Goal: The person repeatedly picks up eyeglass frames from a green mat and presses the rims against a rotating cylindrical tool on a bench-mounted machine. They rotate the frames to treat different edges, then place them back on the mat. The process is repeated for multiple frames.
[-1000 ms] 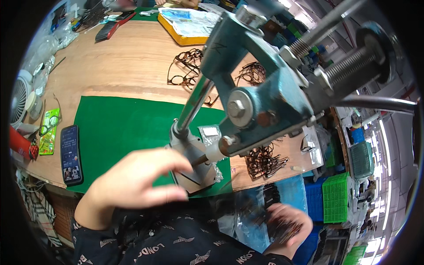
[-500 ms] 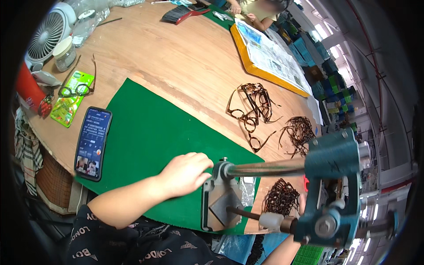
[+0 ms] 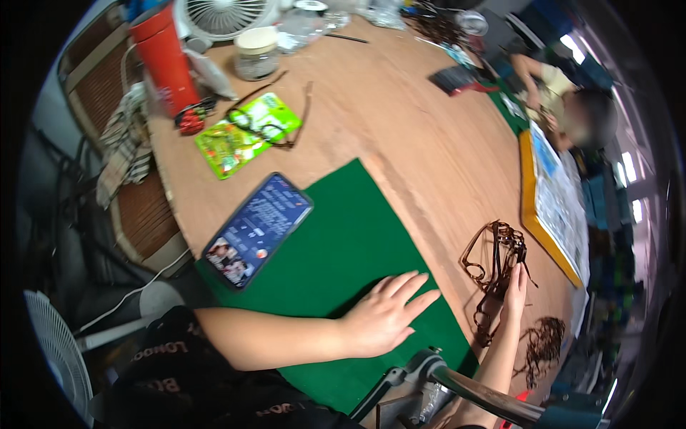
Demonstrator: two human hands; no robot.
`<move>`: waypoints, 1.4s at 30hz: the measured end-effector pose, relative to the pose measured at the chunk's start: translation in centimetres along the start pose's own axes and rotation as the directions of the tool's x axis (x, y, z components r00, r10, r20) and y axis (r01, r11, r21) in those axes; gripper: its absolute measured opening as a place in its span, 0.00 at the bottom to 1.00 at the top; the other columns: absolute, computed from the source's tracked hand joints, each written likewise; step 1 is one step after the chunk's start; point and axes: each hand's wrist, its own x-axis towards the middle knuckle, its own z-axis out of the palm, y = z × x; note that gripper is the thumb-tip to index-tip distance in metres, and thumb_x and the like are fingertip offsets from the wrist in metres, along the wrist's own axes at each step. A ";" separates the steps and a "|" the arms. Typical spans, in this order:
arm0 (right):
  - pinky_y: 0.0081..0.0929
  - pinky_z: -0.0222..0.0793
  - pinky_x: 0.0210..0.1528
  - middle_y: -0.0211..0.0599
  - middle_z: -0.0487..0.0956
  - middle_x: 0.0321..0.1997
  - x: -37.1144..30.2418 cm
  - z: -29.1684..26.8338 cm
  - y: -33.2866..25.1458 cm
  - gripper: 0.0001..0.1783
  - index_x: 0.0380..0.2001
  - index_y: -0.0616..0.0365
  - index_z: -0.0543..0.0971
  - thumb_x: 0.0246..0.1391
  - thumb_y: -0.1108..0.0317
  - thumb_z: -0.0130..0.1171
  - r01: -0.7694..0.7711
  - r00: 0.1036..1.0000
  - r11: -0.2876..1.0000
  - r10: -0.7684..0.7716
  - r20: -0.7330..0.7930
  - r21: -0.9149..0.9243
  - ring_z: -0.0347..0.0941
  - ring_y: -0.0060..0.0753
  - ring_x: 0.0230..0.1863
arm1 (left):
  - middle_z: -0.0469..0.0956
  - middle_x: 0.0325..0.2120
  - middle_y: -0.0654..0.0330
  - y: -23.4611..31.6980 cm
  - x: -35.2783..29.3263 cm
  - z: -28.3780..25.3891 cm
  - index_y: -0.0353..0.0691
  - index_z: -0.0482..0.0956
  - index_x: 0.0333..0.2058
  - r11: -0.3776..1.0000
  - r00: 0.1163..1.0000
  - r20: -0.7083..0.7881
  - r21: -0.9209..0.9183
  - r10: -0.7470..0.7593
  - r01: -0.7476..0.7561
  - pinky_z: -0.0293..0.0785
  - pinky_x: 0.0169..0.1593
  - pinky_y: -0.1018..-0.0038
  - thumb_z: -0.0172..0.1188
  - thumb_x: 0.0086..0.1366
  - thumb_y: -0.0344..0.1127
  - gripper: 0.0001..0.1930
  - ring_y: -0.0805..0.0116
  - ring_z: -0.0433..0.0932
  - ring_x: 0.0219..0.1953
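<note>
- Left hand (image 3: pixel 379 319) is holding its fingers wide apart over the green, straight-edged cloth mat (image 3: pixel 343 239).
- Brown tortoiseshell eyeglass frames (image 3: pixel 509 234) are lying right of the mat, at the right hand (image 3: pixel 515 292); its grip cannot be determined.

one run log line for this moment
left hand: open, over green mat | right hand: at eyeglass frames | phone: lit, at mat's edge

Eyewear workshop: bench press (image 3: pixel 480 393), wooden worktable (image 3: pixel 400 107), tangled spectacle frames (image 3: pixel 506 236), co-worker (image 3: pixel 556 87) across table.
</note>
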 end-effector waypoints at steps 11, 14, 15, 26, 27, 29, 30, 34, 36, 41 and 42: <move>0.35 0.63 0.58 0.48 0.73 0.52 -11.4 2.3 -10.7 0.22 0.54 0.68 0.66 0.60 0.66 0.48 -0.040 0.498 0.902 -0.354 0.792 0.429 0.70 0.39 0.53 | 0.55 0.59 0.47 -0.4 1.7 -2.6 0.39 0.65 0.53 0.997 0.878 -0.473 0.043 0.074 -0.061 0.43 0.63 0.51 0.56 0.58 0.42 0.25 0.48 0.51 0.63; 0.31 0.68 0.52 0.45 0.76 0.43 -13.5 -1.3 -10.6 0.18 0.50 0.68 0.69 0.59 0.70 0.49 0.037 0.777 0.954 -0.214 0.592 0.297 0.73 0.35 0.46 | 0.63 0.54 0.49 0.2 1.4 -4.6 0.39 0.67 0.50 0.996 0.838 -0.538 0.021 0.086 -0.089 0.49 0.62 0.53 0.54 0.58 0.35 0.20 0.48 0.57 0.59; 0.30 0.68 0.51 0.44 0.76 0.43 -13.9 -3.5 -9.1 0.17 0.50 0.68 0.70 0.59 0.71 0.49 0.048 0.820 0.965 -0.185 0.542 0.256 0.73 0.34 0.45 | 0.66 0.51 0.49 0.5 1.3 -6.2 0.38 0.70 0.48 0.979 0.849 -0.501 0.186 0.169 -0.085 0.52 0.60 0.54 0.53 0.58 0.33 0.18 0.49 0.61 0.56; 0.35 0.67 0.47 0.47 0.75 0.46 -34.4 -12.8 -2.7 0.23 0.46 0.71 0.72 0.51 0.64 0.58 0.134 0.990 0.991 -0.135 0.029 0.026 0.73 0.41 0.42 | 0.73 0.33 0.54 -16.3 -2.3 -26.1 0.35 0.76 0.31 0.673 0.964 -0.255 0.700 -0.076 0.238 0.69 0.46 0.66 0.57 0.55 0.33 0.08 0.57 0.71 0.43; 0.35 0.67 0.47 0.47 0.76 0.44 -36.4 -11.9 -4.8 0.21 0.45 0.71 0.72 0.53 0.65 0.56 0.125 0.990 0.990 -0.129 0.061 0.058 0.73 0.41 0.42 | 0.71 0.25 0.54 -14.8 -1.9 -25.7 0.34 0.73 0.28 0.810 0.943 -0.291 0.585 0.161 0.042 0.70 0.41 0.67 0.57 0.58 0.37 0.10 0.59 0.73 0.36; 0.32 0.69 0.46 0.47 0.78 0.42 -38.3 -11.2 -7.2 0.16 0.45 0.70 0.74 0.56 0.71 0.50 0.272 0.923 0.953 -0.298 0.244 0.134 0.74 0.39 0.43 | 0.72 0.19 0.62 -9.3 -1.5 -23.8 0.39 0.72 0.27 0.986 0.946 -0.279 -0.084 -0.163 0.145 0.67 0.30 0.76 0.50 0.64 0.40 0.11 0.68 0.71 0.24; 0.34 0.68 0.48 0.49 0.78 0.40 -39.5 -10.0 -6.5 0.17 0.44 0.68 0.76 0.56 0.65 0.51 0.267 0.936 0.948 -0.298 0.188 0.171 0.74 0.41 0.43 | 0.70 0.18 0.65 -6.7 -1.6 -22.8 0.41 0.71 0.27 0.897 0.949 -0.166 -0.404 -0.267 0.181 0.64 0.27 0.80 0.48 0.65 0.40 0.11 0.75 0.69 0.22; 0.35 0.51 0.64 0.53 0.65 0.59 -40.8 -2.5 -10.6 0.44 0.59 0.70 0.57 0.39 0.73 0.68 0.139 0.944 0.852 -0.268 0.192 0.505 0.60 0.44 0.62 | 0.66 0.18 0.70 4.0 -6.5 -16.9 0.41 0.68 0.28 0.606 0.913 0.407 -0.720 -0.024 0.337 0.61 0.26 0.85 0.45 0.67 0.38 0.10 0.83 0.63 0.22; 0.35 0.50 0.64 0.51 0.66 0.59 -40.3 -0.5 -12.9 0.38 0.59 0.70 0.58 0.46 0.73 0.64 0.273 0.911 0.818 -0.389 0.137 0.507 0.60 0.42 0.62 | 0.67 0.20 0.65 6.2 -8.3 -14.6 0.37 0.67 0.35 0.492 0.785 0.613 -0.713 0.092 0.499 0.57 0.25 0.83 0.44 0.67 0.37 0.09 0.79 0.62 0.21; 0.15 0.65 0.29 0.37 0.77 0.32 -39.5 -1.1 -7.6 0.08 0.38 0.67 0.75 0.54 0.77 0.52 -0.056 0.904 0.636 -0.296 0.310 0.770 0.68 0.20 0.26 | 0.71 0.28 0.59 5.6 -9.9 -12.5 0.32 0.64 0.44 0.257 0.612 0.771 -0.636 0.174 0.728 0.63 0.29 0.82 0.48 0.65 0.33 0.12 0.75 0.68 0.24; 0.15 0.66 0.30 0.36 0.77 0.31 -39.6 -1.3 -7.4 0.08 0.37 0.67 0.75 0.54 0.78 0.52 -0.042 0.893 0.666 -0.308 0.327 0.745 0.69 0.20 0.27 | 0.71 0.28 0.59 5.4 -10.3 -12.7 0.31 0.63 0.47 0.205 0.556 0.799 -0.598 0.229 0.775 0.65 0.31 0.81 0.49 0.64 0.31 0.14 0.73 0.70 0.25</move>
